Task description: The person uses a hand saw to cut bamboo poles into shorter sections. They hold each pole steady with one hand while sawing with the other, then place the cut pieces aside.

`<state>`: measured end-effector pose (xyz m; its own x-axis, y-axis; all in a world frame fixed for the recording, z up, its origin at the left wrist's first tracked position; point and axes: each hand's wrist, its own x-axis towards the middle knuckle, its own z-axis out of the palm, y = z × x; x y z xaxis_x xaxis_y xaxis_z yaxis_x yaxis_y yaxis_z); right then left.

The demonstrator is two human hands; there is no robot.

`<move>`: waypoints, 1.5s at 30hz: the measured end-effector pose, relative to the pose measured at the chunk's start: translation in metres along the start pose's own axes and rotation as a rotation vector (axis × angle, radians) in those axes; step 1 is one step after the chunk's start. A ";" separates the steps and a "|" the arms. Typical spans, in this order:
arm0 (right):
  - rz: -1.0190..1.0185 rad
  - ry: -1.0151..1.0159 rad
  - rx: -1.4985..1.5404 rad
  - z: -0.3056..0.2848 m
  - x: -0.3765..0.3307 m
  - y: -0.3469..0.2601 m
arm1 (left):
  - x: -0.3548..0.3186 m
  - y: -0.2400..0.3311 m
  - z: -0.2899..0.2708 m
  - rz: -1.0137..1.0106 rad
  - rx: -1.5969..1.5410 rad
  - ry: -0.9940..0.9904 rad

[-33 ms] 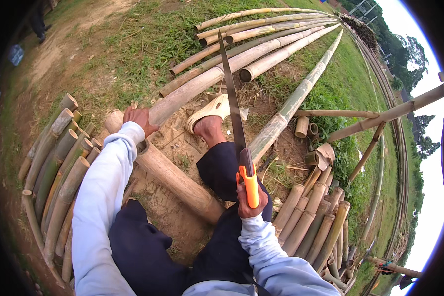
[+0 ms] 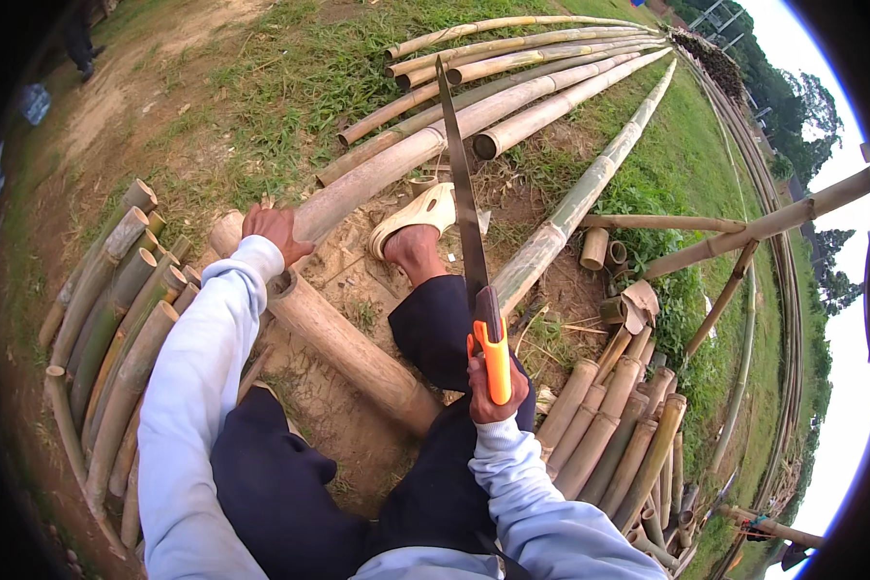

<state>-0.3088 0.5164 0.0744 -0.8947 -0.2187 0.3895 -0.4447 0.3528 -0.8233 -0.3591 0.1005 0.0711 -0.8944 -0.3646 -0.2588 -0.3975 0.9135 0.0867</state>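
Note:
My left hand (image 2: 277, 235) is closed over the near end of a long, thick bamboo pole (image 2: 382, 178), which slants away to the far right. A short pale bamboo end (image 2: 226, 234) shows just left of that hand; whether it belongs to the same pole I cannot tell. In my right hand (image 2: 499, 394) is a handsaw (image 2: 467, 208) with an orange handle, its long dark blade pointing up and away. From this view the blade crosses in front of the pole; contact is not visible. A thick bamboo log (image 2: 353, 350) slants below my left hand, toward my legs.
Stacks of short cut bamboo lie at left (image 2: 130, 382) and at lower right (image 2: 599, 425). Several long poles (image 2: 541, 48) reach into the distance. Another long pole (image 2: 575, 213) and a bamboo frame (image 2: 759, 227) are to the right. My sandalled foot (image 2: 416, 217) is near the held pole.

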 end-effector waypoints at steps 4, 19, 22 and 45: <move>0.089 0.041 0.158 -0.002 -0.010 0.014 | -0.060 -0.027 -0.036 0.010 0.051 0.161; 0.054 -0.055 0.161 0.000 -0.005 0.008 | -0.440 -0.324 0.028 -0.398 0.031 -0.012; -0.046 -0.113 0.085 -0.004 -0.006 0.002 | -0.487 -0.356 0.048 -0.581 -0.035 -0.134; -0.114 -0.351 0.221 -0.006 -0.067 -0.059 | -0.324 -0.150 0.245 -0.405 -0.066 -0.031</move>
<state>-0.2230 0.5159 0.0991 -0.7542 -0.5552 0.3507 -0.4860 0.1128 -0.8666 0.0405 0.1259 -0.0938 -0.6569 -0.6858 -0.3134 -0.7293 0.6834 0.0334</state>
